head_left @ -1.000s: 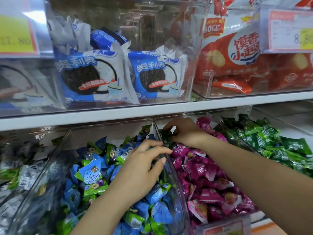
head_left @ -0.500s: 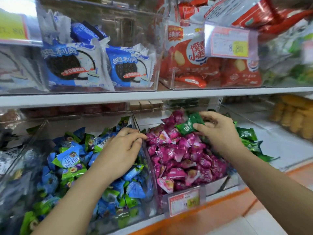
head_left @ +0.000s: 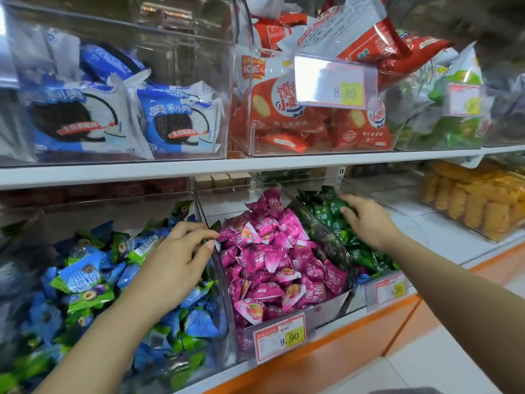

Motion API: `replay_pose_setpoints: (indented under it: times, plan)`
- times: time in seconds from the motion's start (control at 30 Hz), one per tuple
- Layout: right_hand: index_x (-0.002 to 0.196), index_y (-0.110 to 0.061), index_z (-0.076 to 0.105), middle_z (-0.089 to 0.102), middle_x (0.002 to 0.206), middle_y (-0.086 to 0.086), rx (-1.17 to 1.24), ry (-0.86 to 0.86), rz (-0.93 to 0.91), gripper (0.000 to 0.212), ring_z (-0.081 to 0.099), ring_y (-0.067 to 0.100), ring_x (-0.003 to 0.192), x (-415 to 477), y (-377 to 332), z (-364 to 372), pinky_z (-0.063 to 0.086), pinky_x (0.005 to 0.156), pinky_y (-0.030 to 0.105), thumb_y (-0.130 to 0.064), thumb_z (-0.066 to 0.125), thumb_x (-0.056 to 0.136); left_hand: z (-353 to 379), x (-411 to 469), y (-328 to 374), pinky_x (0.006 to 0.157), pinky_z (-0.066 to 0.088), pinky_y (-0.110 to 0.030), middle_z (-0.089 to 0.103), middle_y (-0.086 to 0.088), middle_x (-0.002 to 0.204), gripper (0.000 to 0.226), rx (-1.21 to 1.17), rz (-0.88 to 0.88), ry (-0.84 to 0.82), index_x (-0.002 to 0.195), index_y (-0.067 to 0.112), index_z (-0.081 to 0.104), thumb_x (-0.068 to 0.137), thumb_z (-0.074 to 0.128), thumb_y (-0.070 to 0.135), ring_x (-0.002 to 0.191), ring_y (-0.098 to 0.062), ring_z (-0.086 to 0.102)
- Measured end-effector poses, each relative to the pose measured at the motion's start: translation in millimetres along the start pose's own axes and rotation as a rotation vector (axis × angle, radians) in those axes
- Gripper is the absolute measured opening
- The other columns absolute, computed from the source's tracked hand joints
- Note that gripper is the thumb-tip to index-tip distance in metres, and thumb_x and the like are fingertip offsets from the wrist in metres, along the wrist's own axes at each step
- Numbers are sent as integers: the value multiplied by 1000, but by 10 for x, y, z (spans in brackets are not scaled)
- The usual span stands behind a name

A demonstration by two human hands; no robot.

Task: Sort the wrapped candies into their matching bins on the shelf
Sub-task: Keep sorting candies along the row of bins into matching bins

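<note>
Three clear bins stand side by side on the lower shelf: blue and green wrapped candies (head_left: 85, 280) on the left, pink candies (head_left: 272, 251) in the middle, dark green candies (head_left: 366, 257) on the right. My left hand (head_left: 176, 263) rests on the blue candies by the clear wall (head_left: 224, 285) shared with the pink bin. Its fingers are loosely bent and nothing shows in them. My right hand (head_left: 366, 220) reaches over the green bin and pinches a green candy (head_left: 339, 206) between thumb and fingertips, just above the pile.
The upper shelf (head_left: 255, 163) carries clear bins of blue cookie packets (head_left: 173, 120), red snack bags (head_left: 287, 109) and green bags (head_left: 454, 129). Price labels (head_left: 279, 338) hang on the bin fronts. Yellow snacks (head_left: 477, 200) fill a bin at the right. The shelf edge (head_left: 355, 334) is orange.
My right hand carried the green candy from above the pink bin rightward over the green bin. The view shifted right. My left hand stayed by the blue bin's wall.
</note>
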State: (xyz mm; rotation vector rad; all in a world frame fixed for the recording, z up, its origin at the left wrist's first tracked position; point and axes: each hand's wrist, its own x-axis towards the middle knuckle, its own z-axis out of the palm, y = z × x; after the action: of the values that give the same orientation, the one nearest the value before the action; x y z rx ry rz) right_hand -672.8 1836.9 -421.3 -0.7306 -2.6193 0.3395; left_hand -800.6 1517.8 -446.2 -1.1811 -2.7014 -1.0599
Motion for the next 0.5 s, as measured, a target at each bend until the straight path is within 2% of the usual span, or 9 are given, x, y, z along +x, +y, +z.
replay_pose_setpoints:
  times: [0.07,0.13,0.23,0.33,0.37,0.43,0.5]
  plan:
    - [145,-17,36,38,149,7,-35,-127,-52,44,26,28,140,-8,12,35,20,112,35,-25,36,102,0,-2,-1,102,38,-35,36,20,121,31,-5,2,-3,123,33,57,98,39,36,103,-7,51]
    - [147,-22,30,30,153,4,-93,-176,-49,45,16,27,144,46,54,74,13,115,38,-30,31,102,4,2,-8,100,38,-33,36,20,121,31,-9,7,7,123,32,58,98,40,36,104,-7,51]
    - [147,-27,29,25,155,3,-196,-230,-21,46,16,28,144,187,62,94,18,115,50,-36,26,102,11,-1,-24,99,38,-31,38,20,121,30,-8,12,9,121,33,58,98,40,36,99,-2,50]
    - [148,-30,24,22,156,1,-242,-307,-18,47,17,28,144,279,-33,91,17,115,53,-40,23,102,0,-10,-34,106,34,-34,39,21,125,28,-15,22,-5,120,39,56,97,39,39,97,5,46]
    - [148,-30,26,25,155,2,-233,-293,-12,47,20,29,143,280,-85,79,17,115,51,-41,24,102,-9,-11,-39,109,32,-37,38,22,126,28,-14,29,-10,120,41,55,97,39,39,101,4,44]
    - [142,-26,40,45,144,10,-184,-159,-18,44,39,32,132,259,-194,37,29,109,46,-39,30,101,-22,-12,-57,112,29,-37,37,23,127,28,-11,42,-17,121,43,54,97,38,39,107,5,42]
    - [129,-23,54,66,109,17,-77,15,-87,36,59,33,103,217,-341,0,44,89,40,-33,36,100,-35,0,-76,108,30,-27,38,23,129,29,-13,60,-21,122,43,54,98,39,37,107,9,41]
